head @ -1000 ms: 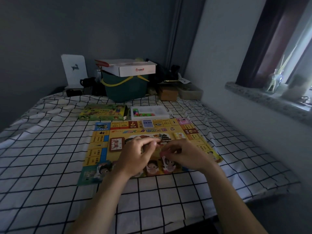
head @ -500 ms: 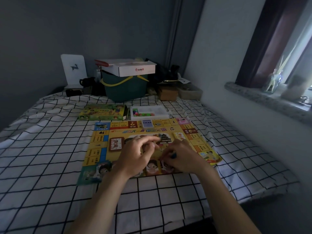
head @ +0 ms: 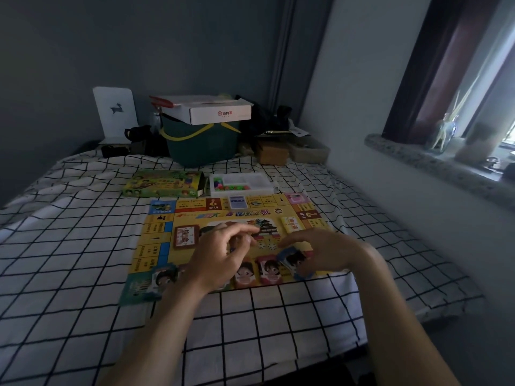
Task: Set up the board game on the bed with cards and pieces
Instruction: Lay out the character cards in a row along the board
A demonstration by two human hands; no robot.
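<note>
Lifted off the board (head: 156,246), a blue-edged character card (head: 292,260) sits pinched in the right hand (head: 328,253); left hand (head: 223,254) loosely curled, empty.

The single head camera looked forward and down from above the near edge of the bed (head: 69,274), facing its far end and the corner walls. It sat close over the board (head: 156,240), with the window sill (head: 418,160) right of it.

A dark green basket (head: 200,147) with yellow handles stands at the far edge, a white cardboard box (head: 214,112) resting on top. To its left a white card with a deer silhouette (head: 114,112) leans upright against the grey wall. A brown box (head: 271,153) sits to the right. A stone windowsill (head: 434,168) runs along the right wall.
</note>
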